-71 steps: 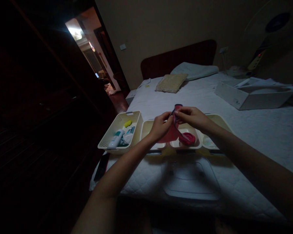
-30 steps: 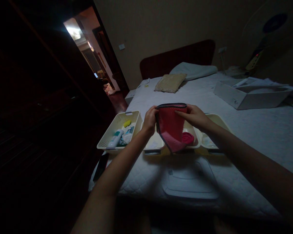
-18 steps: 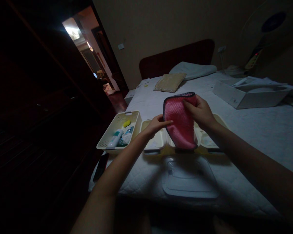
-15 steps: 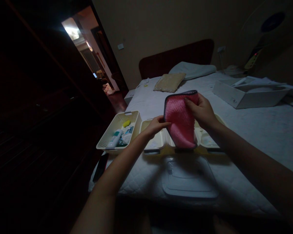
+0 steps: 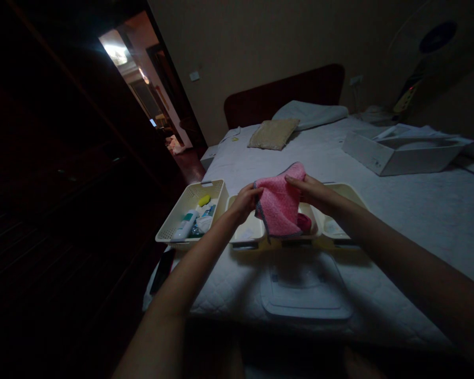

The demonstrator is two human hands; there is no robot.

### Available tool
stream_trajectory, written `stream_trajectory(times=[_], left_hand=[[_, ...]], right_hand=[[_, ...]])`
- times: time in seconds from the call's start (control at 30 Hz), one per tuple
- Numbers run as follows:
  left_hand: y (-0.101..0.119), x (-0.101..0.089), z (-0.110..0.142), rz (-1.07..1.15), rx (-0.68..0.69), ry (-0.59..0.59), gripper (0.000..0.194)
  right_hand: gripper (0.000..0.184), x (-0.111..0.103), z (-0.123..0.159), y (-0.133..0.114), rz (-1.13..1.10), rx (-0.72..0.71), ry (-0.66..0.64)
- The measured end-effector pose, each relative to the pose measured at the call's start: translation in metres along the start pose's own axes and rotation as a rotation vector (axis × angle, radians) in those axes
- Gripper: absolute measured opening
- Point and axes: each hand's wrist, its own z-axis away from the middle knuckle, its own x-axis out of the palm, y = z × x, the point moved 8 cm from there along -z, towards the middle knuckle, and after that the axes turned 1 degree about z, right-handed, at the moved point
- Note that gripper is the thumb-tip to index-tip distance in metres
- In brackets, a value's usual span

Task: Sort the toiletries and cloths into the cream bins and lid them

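Note:
A pink cloth with a dark patterned edge hangs between my two hands, above a row of cream bins. My left hand pinches its left edge, and my right hand grips its upper right part. Behind the cloth is the middle bin, where a dark pink item shows in part. To its left stands another bin with something pale at the bottom. The right bin is partly covered by my right forearm and holds a pale item.
A perforated basket holds a white bottle, a yellow item and packets. A pale lid lies in front of the bins, a phone at the bed's left corner. Farther back are a white box of papers and a beige cushion.
The cloth has come down and a little left, and hangs more spread. My right hand has moved down and left with it. The dark pink item now shows in the middle bin.

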Motion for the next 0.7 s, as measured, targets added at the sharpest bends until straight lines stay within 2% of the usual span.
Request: stream_trajectory(times=[0.1,0.2,0.4,0.57,0.7], left_hand=[[0.003,-0.003,0.0,0.032,0.01,0.045,0.016],[0.003,-0.005,0.0,-0.005,0.03,0.045,0.018],[-0.003,-0.007,-0.002,-0.146,0.084,-0.024,0.045],[-0.005,-0.017,-0.005,-0.139,0.074,0.058,0.044],[-0.001,-0.017,-0.005,-0.096,0.082,0.058,0.039]], right_hand=[[0.039,0.004,0.001,0.01,-0.031,0.076,-0.069],[0.032,0.002,0.0,0.014,-0.007,0.109,-0.065],[0.033,-0.006,0.001,0.008,0.019,0.055,0.018],[0.035,-0.014,0.001,0.002,0.014,-0.005,0.097],[0.03,-0.006,0.0,0.005,-0.157,0.021,0.028]])
